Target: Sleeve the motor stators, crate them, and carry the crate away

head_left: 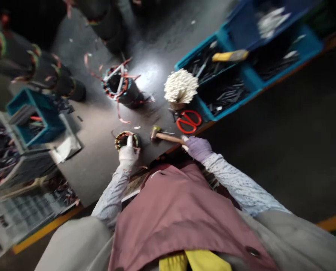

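Fingers of the right hand (pixel 198 148) grip a hammer (pixel 168 138), its head pointing toward the wound stator (pixel 118 142) the left hand (pixel 127 154) holds.

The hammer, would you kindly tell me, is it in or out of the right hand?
The hammer is in the right hand, which closes on the end of its wooden handle.

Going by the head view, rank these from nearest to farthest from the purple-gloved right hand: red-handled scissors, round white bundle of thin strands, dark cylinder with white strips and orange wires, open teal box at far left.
From the right hand:
1. Scissors, just beyond it
2. White bundle, past the scissors
3. Dark cylinder, farther left
4. Teal box, far left
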The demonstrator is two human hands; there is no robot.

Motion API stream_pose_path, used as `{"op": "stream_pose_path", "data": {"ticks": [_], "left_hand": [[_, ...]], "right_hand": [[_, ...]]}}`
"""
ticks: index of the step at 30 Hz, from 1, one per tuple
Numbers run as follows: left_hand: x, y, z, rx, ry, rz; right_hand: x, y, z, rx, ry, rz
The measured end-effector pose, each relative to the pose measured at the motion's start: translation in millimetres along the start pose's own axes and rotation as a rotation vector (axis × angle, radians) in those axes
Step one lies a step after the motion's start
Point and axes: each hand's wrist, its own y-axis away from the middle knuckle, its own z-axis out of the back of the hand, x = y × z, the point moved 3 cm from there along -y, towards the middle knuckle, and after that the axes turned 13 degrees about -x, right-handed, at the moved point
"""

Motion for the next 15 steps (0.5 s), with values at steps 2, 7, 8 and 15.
{"op": "stream_pose_path", "data": {"ticks": [2,7,8,15], "left_hand": [[1.1,-1.3,-2.1,-0.055,-0.008,0.011],[4.4,-4.6,5.4,-0.133,-0.058,0.058],[4.7,-4.7,7.2,-0.134,-0.055,0.070],[15.8,-1.0,13.6,-0.098,-0.196,0.211]], "right_hand": [[-17.1,33.0,-6.4,0.049,-0.059,-0.031],[-76.7,129.6,-57.5,0.112,-0.316,-0.438],[-88.9,138.0,-69.4,0.123,-0.345,-0.538],[-190.0,46.2,-137.7,0.151,-0.556,-0.775]]}}
